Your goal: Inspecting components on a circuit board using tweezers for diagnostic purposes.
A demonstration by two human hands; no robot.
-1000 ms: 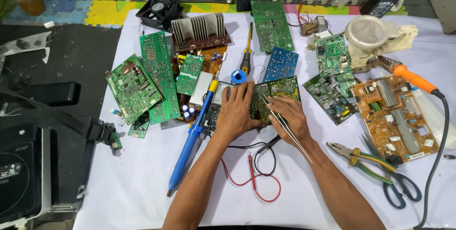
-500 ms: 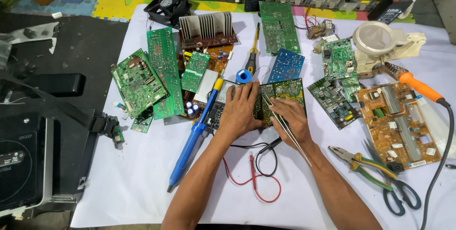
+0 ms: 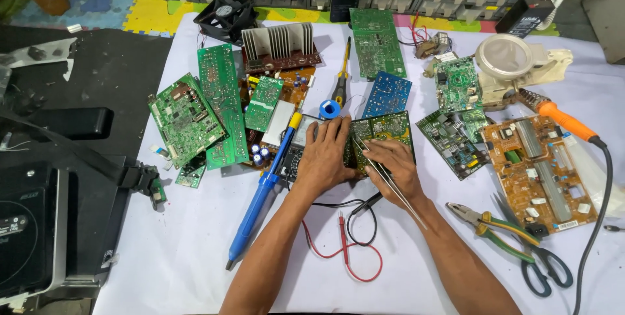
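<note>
Green fibreglass makes up the circuit board (image 3: pixel 381 134) that lies flat on the white table cover (image 3: pixel 195 237) near the middle of the bench, partly over a dark meter (image 3: pixel 296 149); it is judged light, stiff and fairly brittle, with small soldered parts on its face that could be knocked loose; it is best taken by its bare edges or pressed down on a part-free patch, not gripped across the components.

The left hand (image 3: pixel 325 155) is laid palm down, fingers spread and nearly straight, over the board's left edge and the meter beside it; nothing is clasped in it, the board only being pinned flat. The right hand (image 3: pixel 390 165) rests on the board's lower right part with fingers curled shut around metal tweezers (image 3: pixel 387 178), held like a pen; the tweezers' tips are brought to the board's surface near its left half, while the long tail runs back over the wrist (whether anything is pinched at the tips cannot be told, being too small).

Red and black probe leads (image 3: pixel 345 250) are looped on the cover just below the wrists; a blue desoldering pump (image 3: pixel 260 191) lies to the left, pliers (image 3: pixel 488 227) to the right.
</note>
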